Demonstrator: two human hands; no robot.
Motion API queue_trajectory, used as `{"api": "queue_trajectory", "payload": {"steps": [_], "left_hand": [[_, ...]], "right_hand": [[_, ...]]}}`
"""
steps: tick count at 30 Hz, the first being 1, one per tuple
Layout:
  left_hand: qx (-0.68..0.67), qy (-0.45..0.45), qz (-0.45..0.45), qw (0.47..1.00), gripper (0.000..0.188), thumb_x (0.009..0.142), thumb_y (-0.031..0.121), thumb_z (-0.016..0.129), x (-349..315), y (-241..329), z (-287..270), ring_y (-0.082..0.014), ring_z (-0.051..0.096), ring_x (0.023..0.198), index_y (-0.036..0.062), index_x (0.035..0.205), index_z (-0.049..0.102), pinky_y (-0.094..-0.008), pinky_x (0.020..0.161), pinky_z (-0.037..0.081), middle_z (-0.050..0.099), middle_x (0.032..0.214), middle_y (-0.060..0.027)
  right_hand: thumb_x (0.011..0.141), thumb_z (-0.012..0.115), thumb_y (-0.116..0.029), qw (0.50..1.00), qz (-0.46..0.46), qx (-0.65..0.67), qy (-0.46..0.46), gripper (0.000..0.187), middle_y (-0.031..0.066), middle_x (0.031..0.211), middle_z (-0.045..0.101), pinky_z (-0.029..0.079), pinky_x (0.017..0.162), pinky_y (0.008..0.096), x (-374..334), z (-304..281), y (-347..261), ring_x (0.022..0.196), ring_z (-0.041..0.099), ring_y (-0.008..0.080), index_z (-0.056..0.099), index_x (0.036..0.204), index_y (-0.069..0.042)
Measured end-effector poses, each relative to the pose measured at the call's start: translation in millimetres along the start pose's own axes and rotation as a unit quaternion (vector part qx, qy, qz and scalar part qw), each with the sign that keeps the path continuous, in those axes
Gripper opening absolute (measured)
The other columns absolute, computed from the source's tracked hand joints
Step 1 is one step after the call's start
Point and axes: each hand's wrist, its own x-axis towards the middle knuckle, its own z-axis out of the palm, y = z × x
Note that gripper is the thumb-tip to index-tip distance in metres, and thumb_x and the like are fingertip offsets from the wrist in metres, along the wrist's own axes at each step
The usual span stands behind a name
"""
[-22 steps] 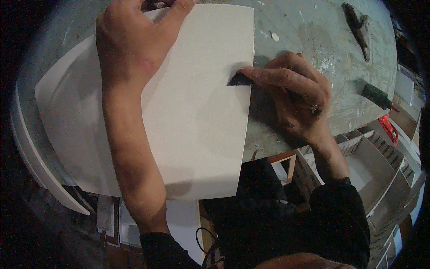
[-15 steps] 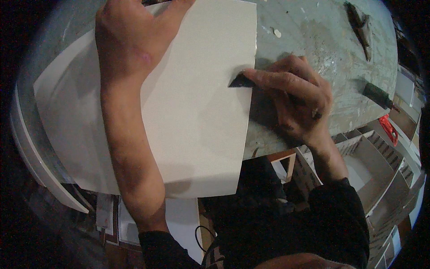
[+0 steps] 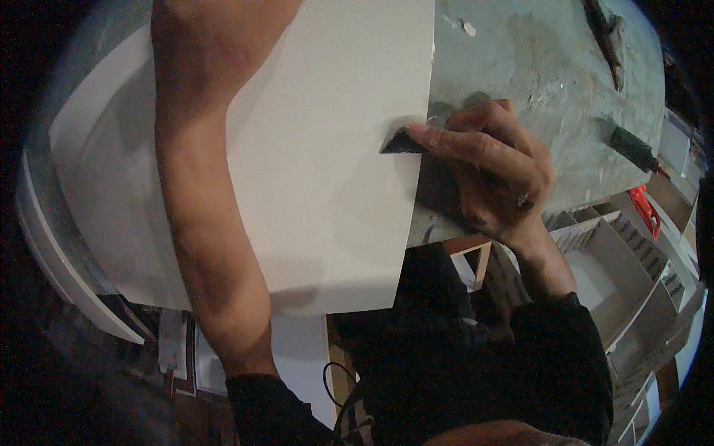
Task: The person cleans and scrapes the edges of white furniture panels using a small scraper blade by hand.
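Note:
A cream-white sheet [image 3: 327, 171] lies across the green-grey tabletop [image 3: 506, 59], its near end jutting past the table's front edge. At the sheet's right edge my right hand [image 3: 498, 163] is closed, with thumb and fingers pinching a small dark piece with a triangular tip [image 3: 404, 142]. That tip rests over the sheet's surface; the rest of the piece is hidden in my hand. My left hand [image 3: 223, 37] is on the far part of the sheet, its fingers cut off by the top of the picture. The left forearm crosses above the sheet.
To the right on the tabletop lie a dark, long-jawed hand tool [image 3: 608, 44] and a tool with a dark green handle [image 3: 632, 149]. A pale flake [image 3: 468, 30] sits beyond my right hand. Below stand open grey compartments [image 3: 606, 260] and a red item [image 3: 644, 210].
The picture has shifted, so my left hand sits higher and is more cut off. My right hand with the dark piece has slid along the sheet's right edge toward me.

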Motion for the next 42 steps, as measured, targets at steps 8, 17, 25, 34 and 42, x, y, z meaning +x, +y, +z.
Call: {"api": "queue_trajectory", "payload": {"steps": [8, 17, 25, 34, 42], "left_hand": [[-0.066, -0.083, -0.254, 0.961, 0.026, 0.080, 0.014, 0.071, 38.6, 26.5, -26.6, -0.0187, 0.063, 0.081, 0.0011, 0.102, 0.066, -0.0316, 0.077, 0.049, 0.066, 0.082, -0.0093], [0.000, -0.025, 0.004, 1.000, 0.027, 0.081, 0.012, 0.070, -8.5, 24.1, -5.6, -0.0176, 0.062, 0.082, 0.0006, 0.104, 0.066, -0.0319, 0.079, 0.050, 0.066, 0.083, -0.0098], [0.033, -0.044, -0.035, 0.998, 0.031, 0.082, 0.015, 0.071, -3.7, 26.0, -7.5, -0.0211, 0.064, 0.089, -0.0001, 0.108, 0.065, -0.0329, 0.082, 0.050, 0.067, 0.094, -0.0147], [0.025, -0.063, -0.062, 0.996, 0.038, 0.082, 0.024, 0.071, -5.1, 43.6, -8.2, -0.0196, 0.062, 0.088, 0.0006, 0.111, 0.064, -0.0350, 0.082, 0.051, 0.066, 0.092, -0.0117], [0.052, -0.097, 0.010, 0.994, 0.063, 0.076, 0.035, 0.077, -1.9, 41.4, -16.4, -0.0203, 0.062, 0.086, -0.0014, 0.122, 0.054, -0.0362, 0.084, 0.049, 0.064, 0.085, -0.0103]], "right_hand": [[0.056, 0.064, 0.002, 0.999, 0.015, -0.008, -0.030, 0.052, 0.0056, 0.077, 0.057, 0.039, 0.070, 0.0303, -17.5, -0.1, -2.5, 0.073, 0.055, 0.0215, 0.072, 0.105, -0.013], [0.075, 0.064, 0.006, 0.996, 0.059, 0.060, -0.038, 0.030, 0.0065, 0.080, 0.058, 0.043, 0.065, 0.0260, -24.2, -6.6, -16.1, 0.072, 0.054, 0.0150, 0.070, 0.102, -0.002], [0.088, 0.057, 0.002, 0.963, 0.176, 0.179, 0.101, 0.022, 0.0090, 0.102, 0.064, 0.044, 0.082, 0.0230, -10.0, -2.2, -8.8, 0.091, 0.058, 0.0128, 0.063, 0.109, 0.003], [0.092, 0.054, -0.005, 0.936, 0.186, 0.155, 0.257, 0.025, 0.0046, 0.104, 0.063, 0.043, 0.079, 0.0210, -39.4, -18.1, -3.6, 0.092, 0.055, 0.0093, 0.058, 0.116, 0.001], [0.092, 0.057, -0.008, 0.913, 0.184, 0.078, 0.356, 0.024, 0.0016, 0.098, 0.061, 0.040, 0.072, 0.0180, -73.8, -31.4, 25.4, 0.083, 0.053, 0.0061, 0.059, 0.115, -0.002]]}}
